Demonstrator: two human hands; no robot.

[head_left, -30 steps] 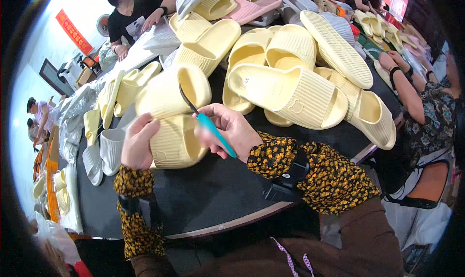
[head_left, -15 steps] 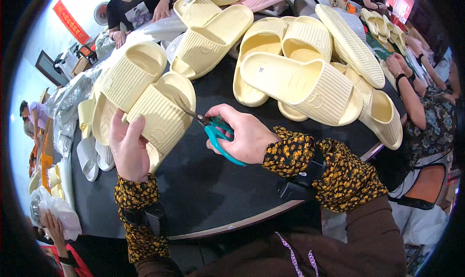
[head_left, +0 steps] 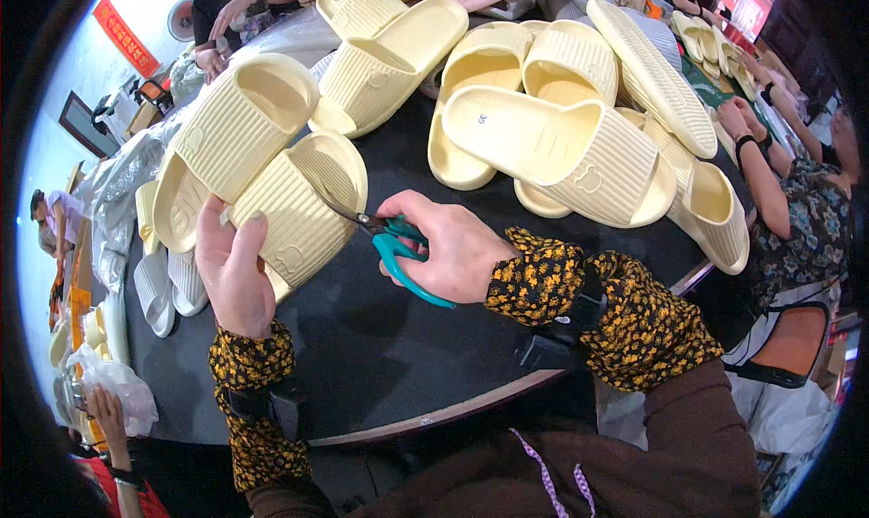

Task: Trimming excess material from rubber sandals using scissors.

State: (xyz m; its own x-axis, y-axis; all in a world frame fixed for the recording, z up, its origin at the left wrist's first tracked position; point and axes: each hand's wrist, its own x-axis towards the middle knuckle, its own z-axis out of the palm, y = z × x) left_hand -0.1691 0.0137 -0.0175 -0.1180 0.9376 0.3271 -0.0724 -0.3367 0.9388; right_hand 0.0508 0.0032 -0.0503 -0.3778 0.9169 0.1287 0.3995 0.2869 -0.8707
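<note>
Trimming slide edge: right hand [head_left: 453, 251] clenched on teal scissors [head_left: 398, 251], left hand [head_left: 233, 269] grasping pale yellow slide [head_left: 294, 206]; next, likely steady snips along the rim

A round dark table [head_left: 380, 364] fills the near middle. Far left, a bright pale wall [head_left: 68, 74] carries a red banner [head_left: 125, 36]. An orange chair [head_left: 797, 341] stands at the right, under even light.

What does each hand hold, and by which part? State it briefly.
The right hand holds the teal-handled scissors by their handle loops. The left hand holds the pale yellow slipper by its lower side edge.
</note>
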